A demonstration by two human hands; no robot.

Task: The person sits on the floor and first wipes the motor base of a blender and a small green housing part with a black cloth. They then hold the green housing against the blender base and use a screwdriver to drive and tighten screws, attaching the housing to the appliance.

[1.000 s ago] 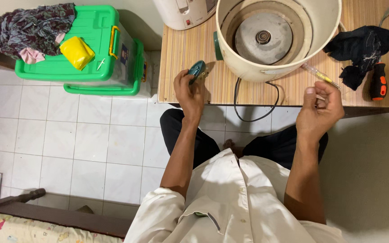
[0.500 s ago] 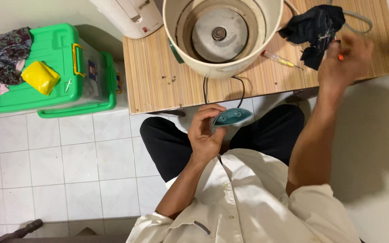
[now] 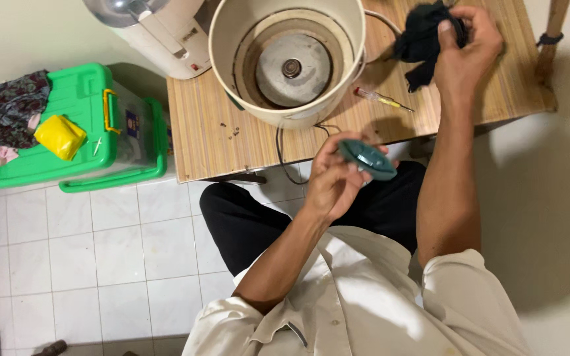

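Hands work by the cream pot, its metal plate bare inside. Left hand grips a teal cap; right hand pinches a dark cloth on the tabletop

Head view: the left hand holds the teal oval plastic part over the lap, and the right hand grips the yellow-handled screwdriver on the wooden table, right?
Not quite. In the head view the right hand grips the dark cloth; the yellow-handled screwdriver lies untouched on the wooden table. The left hand does hold the teal oval plastic part.

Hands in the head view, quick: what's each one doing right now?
Left hand: closed on a teal oval part.
Right hand: gripping a dark cloth on the wooden table.
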